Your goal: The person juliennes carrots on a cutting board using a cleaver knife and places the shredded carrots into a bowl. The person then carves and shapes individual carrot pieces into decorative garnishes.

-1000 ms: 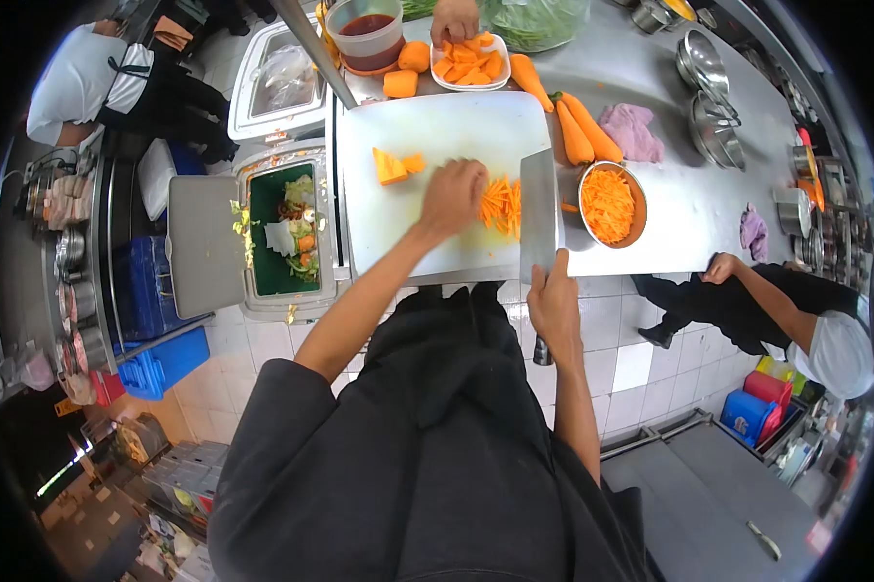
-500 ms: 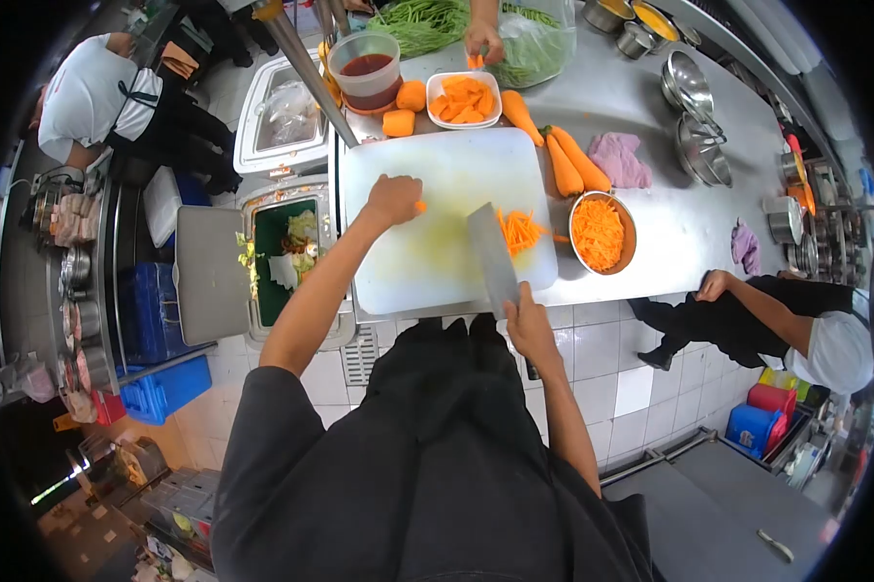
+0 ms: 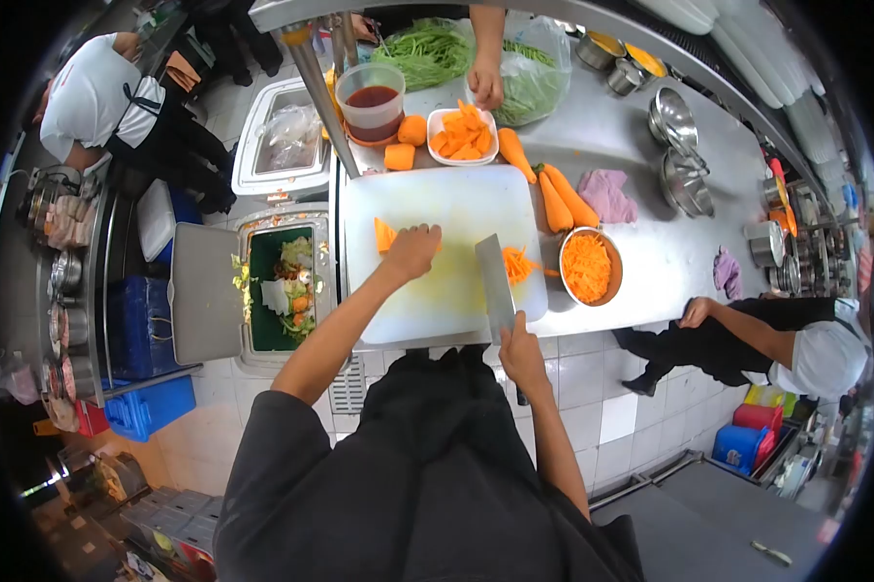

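Observation:
My right hand (image 3: 524, 355) grips the handle of a cleaver (image 3: 497, 288), its broad blade over the right part of the white cutting board (image 3: 379, 315). Beside the blade's right face lies a small heap of carrot strips (image 3: 518, 265). My left hand (image 3: 413, 254) is curled low over the board, with a bit of orange carrot showing at its fingertips. A carrot piece (image 3: 384, 236) rests just left of that hand. Right of the board stands a round metal bowl (image 3: 615, 279) filled with shredded carrot (image 3: 587, 268).
Behind the board are a white tub (image 3: 495, 147) of carrot pieces, a container of red-brown liquid (image 3: 372, 109), whole carrots (image 3: 568, 197) and a pink cloth (image 3: 607, 195). Another person's hand (image 3: 485, 82) is above the tub. An open waste bin (image 3: 253, 291) stands left. A co-worker (image 3: 810, 344) is at right.
My left hand has shifted right and down on the board, and a carrot piece now shows beside it. The other person's hand no longer shows a carrot piece. The view has tilted slightly.

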Demonstrator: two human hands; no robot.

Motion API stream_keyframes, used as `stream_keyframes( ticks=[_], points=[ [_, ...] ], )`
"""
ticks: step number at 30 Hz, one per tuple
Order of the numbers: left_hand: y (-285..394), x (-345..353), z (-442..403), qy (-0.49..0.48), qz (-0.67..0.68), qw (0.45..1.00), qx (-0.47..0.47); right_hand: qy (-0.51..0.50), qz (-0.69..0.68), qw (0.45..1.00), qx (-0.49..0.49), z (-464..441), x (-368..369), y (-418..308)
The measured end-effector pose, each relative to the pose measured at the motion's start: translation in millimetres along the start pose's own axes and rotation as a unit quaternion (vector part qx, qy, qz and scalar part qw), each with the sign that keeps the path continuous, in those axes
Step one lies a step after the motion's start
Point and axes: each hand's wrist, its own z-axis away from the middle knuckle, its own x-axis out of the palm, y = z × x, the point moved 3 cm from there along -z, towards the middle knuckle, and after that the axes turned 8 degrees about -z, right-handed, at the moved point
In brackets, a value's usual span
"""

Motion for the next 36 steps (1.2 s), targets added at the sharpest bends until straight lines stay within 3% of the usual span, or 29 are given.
stream_keyframes(
  ticks=[6,12,14,15,17,22,24,28,31,34,36],
  points=[
    [2,15,-2,0.043,0.000,0.999,-0.006,-0.003,0.019,1.000,-0.011,-3,6,6],
    [14,11,11,0.018,0.077,0.996,-0.036,0.012,0.026,0.999,-0.043,-3,9,10],
    [20,11,22,0.090,0.091,0.992,0.010,0.023,0.036,0.995,-0.092,-1,14,14],
    [23,17,28,0.083,0.085,0.993,0.010,0.022,0.027,0.995,-0.088,0,15,11],
    [29,19,36,0.168,0.085,0.982,0.005,0.016,0.026,0.998,-0.054,-1,13,7],
    [39,23,60,0.203,0.127,0.971,0.015,0.021,0.019,0.994,-0.102,-7,22,30],
    [38,26,73,0.226,0.135,0.965,0.010,0.007,0.010,0.999,-0.040,-5,17,20],
    [33,19,85,0.308,0.034,0.950,-0.034,0.013,0.008,0.998,-0.053,-2,16,21],
    [32,24,85,0.303,0.043,0.950,-0.068,-0.009,0.001,1.000,0.007,-5,15,17],
    [39,27,87,0.233,0.082,0.969,-0.035,-0.032,0.000,0.999,0.042,-6,10,12],
    [35,41,82,0.238,0.108,0.965,-0.007,-0.031,0.019,0.997,0.063,-6,12,9]
  ],
)
